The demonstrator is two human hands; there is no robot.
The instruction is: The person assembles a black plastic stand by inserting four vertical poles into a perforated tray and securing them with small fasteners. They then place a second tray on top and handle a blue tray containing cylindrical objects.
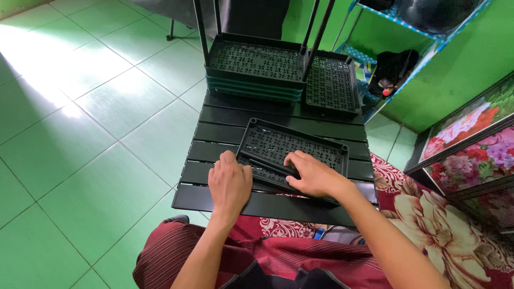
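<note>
Both hands lie flat & open on top of the black tray (300,144) on our slatted table (225,134): L hand (230,182) at its near-left end, R hand (313,174) mid-tray & nearer the thin black rod (265,163) running left-right betw. them.

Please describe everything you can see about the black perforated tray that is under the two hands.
The black tray looks like moulded plastic: rectangular, with a raised rim and a floor pierced by rows of small holes. It lies flat but slightly turned on a low black slatted table. A black rod lies across it. The left hand rests on its near left corner, and the right hand presses on its floor. Its far part is bare.
</note>
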